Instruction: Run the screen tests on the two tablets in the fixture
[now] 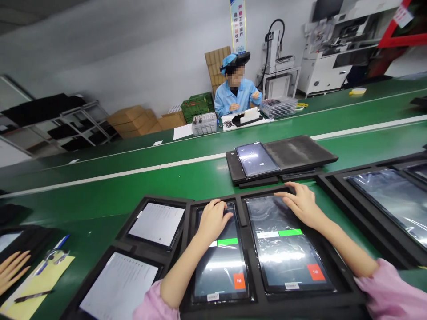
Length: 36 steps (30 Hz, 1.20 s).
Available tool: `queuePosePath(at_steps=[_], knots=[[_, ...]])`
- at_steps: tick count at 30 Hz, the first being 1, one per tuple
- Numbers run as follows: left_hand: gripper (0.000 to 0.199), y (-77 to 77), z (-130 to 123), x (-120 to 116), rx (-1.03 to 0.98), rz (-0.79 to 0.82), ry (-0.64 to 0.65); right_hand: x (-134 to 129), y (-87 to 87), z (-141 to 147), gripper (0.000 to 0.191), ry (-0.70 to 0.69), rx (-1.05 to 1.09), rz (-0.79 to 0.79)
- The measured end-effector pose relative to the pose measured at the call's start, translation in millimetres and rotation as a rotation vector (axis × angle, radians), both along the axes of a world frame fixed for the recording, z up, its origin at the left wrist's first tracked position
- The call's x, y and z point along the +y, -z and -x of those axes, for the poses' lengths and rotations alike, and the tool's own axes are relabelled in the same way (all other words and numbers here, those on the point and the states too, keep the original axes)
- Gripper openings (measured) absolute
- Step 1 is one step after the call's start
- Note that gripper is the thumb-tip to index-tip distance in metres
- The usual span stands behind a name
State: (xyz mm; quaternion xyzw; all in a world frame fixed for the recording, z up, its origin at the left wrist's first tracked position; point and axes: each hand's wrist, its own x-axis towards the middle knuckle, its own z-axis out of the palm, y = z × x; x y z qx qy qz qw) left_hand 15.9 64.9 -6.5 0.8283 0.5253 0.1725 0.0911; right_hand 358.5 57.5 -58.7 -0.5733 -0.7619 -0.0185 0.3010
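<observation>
A black foam tray (243, 209) in front of me holds two tablets side by side. My left hand (213, 221) rests fingers-down on the upper part of the left tablet (220, 266). My right hand (300, 202) lies flat on the top of the right tablet (283, 249). Both screens are dark with a white-and-green bar across the middle and an orange square near the lower right. Neither hand grips anything.
Left of the tray, two tablets with white screens (156, 223) sit in another tray. More trays lie at right (387, 200) and ahead (276, 158). Another person's fingers (11, 269) and pens on yellow paper (40, 280) are at far left. A co-worker in blue (235, 95) sits across the green belt.
</observation>
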Motion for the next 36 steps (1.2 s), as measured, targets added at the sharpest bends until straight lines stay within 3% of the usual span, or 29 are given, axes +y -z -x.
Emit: queuePosePath(at_steps=[3, 8, 10, 13, 18, 21, 24, 31, 36], knots=[[0.013, 3.0, -1.7, -6.9, 0.021, -0.069, 0.031, 11.7, 1.6, 10.5, 0.046, 0.001, -0.068, -0.038], [0.020, 1.3, 6.7, -18.9, 0.005, -0.071, 0.093, 4.0, 1.5, 8.8, 0.051, -0.179, -0.025, -0.074], [0.018, 1.4, 8.8, -15.6, 0.006, -0.080, 0.073, 2.9, 0.8, 8.3, 0.052, -0.160, -0.001, -0.071], [0.032, 0.1, 9.7, -10.2, 0.046, -0.025, 0.119, 4.7, 0.9, 10.0, 0.049, -0.079, 0.011, -0.047], [0.018, -10.0, 11.0, -16.9, 0.039, -0.041, 0.245, 11.2, 5.4, 4.3, 0.060, -0.193, 0.188, 0.007], [0.023, -13.2, 15.2, -18.3, 0.014, -0.143, 0.159, 16.6, 7.2, -0.5, 0.063, -0.102, 0.311, -0.022], [0.033, -10.5, 21.4, -11.6, 0.017, -0.182, 0.025, 18.3, 6.2, 0.7, 0.060, -0.045, 0.281, -0.020], [0.035, -7.9, 20.4, -5.0, 0.106, -0.121, -0.045, 13.8, -2.3, 8.5, 0.048, -0.031, 0.146, 0.063], [0.038, -17.5, 4.3, 4.4, 0.238, -0.002, -0.236, 25.7, -10.4, 11.4, 0.048, 0.058, 0.064, 0.199]])
